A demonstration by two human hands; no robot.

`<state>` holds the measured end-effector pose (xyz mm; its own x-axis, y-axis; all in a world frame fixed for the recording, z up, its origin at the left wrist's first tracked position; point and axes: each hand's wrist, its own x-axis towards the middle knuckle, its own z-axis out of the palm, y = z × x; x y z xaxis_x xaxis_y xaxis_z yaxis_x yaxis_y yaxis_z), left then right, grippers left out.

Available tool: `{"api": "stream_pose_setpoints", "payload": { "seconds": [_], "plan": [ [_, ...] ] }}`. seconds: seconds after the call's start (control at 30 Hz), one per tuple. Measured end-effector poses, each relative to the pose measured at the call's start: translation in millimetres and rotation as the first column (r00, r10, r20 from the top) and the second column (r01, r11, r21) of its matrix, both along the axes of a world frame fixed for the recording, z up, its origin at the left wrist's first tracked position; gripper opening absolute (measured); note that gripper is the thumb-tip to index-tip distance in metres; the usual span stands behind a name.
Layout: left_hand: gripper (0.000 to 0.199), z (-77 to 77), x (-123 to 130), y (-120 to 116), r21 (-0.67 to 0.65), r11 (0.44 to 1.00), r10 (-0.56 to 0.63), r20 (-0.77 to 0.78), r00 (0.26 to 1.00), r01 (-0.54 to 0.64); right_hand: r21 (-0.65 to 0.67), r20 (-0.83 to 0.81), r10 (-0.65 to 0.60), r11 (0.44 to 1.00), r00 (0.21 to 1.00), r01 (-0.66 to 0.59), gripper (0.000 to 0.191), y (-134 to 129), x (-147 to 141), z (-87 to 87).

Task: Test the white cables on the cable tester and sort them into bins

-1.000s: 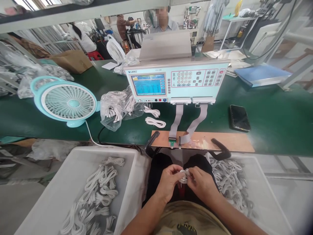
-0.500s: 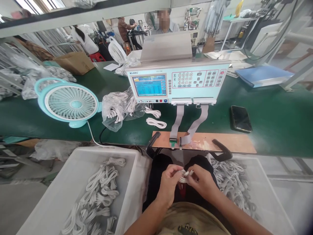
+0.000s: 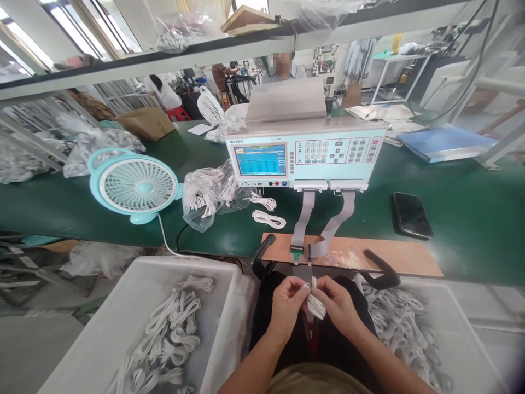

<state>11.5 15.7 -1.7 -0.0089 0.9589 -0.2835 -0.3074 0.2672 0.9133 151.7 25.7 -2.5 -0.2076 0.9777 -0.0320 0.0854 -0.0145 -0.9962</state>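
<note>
Both hands grip one coiled white cable (image 3: 316,307) above my lap. My left hand (image 3: 287,305) pinches the cable near one end between thumb and fingers. My right hand (image 3: 337,302) holds its other side, with a white cable end pointing up beside the thumb. Just beyond my fingertips, two small connector boards, one a green board (image 3: 296,255), lie at the edge of a brown board (image 3: 348,253). Grey ribbon cables (image 3: 302,219) run from them to a tester (image 3: 303,158) with a lit blue screen.
White bins hold coiled cables: a left bin (image 3: 221,306) and a right bin (image 3: 455,323). On the green bench (image 3: 471,219) are a turquoise fan (image 3: 141,186), a bag of cables (image 3: 205,200), two loose coils (image 3: 268,219), a phone (image 3: 411,214) and a blue folder (image 3: 447,143). A person (image 3: 283,65) sits behind the tester.
My hands have turned the cable coil so that it hangs downward, and one end now points up toward the connector boards. The camera view has tilted up slightly.
</note>
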Motion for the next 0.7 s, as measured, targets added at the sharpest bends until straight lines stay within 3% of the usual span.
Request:
{"api": "stream_pose_setpoints", "payload": {
  "seconds": [0.1,0.2,0.4,0.6,0.7],
  "plan": [
    [0.026,-8.4,-0.1,5.4,-0.009,0.993,0.119,-0.016,0.993,-0.119,-0.126,-0.140,-0.075,0.990,0.987,0.058,0.033,7.8,-9.7,-6.6],
    [0.027,-13.3,-0.9,9.0,-0.043,0.991,0.128,-0.040,0.991,-0.130,-0.203,-0.160,-0.129,0.974,0.979,0.095,0.038,15.2,-15.3,-13.6],
    [0.029,-15.1,-8.8,16.9,-0.050,0.999,0.011,-0.099,0.995,-0.016,-0.205,-0.167,-0.154,0.971,0.974,0.119,0.040,22.1,-15.3,-14.7],
    [0.026,-3.3,-27.7,28.1,0.058,0.965,-0.237,-0.229,0.944,0.257,-0.325,-0.260,-0.201,0.939,0.944,0.110,0.038,24.2,-20.0,-5.4],
    [0.025,2.2,-29.4,33.0,0.130,0.966,-0.192,-0.222,0.956,0.225,-0.389,-0.302,-0.253,0.913,0.919,0.123,0.038,26.8,-24.0,-1.9]
  ]
}}
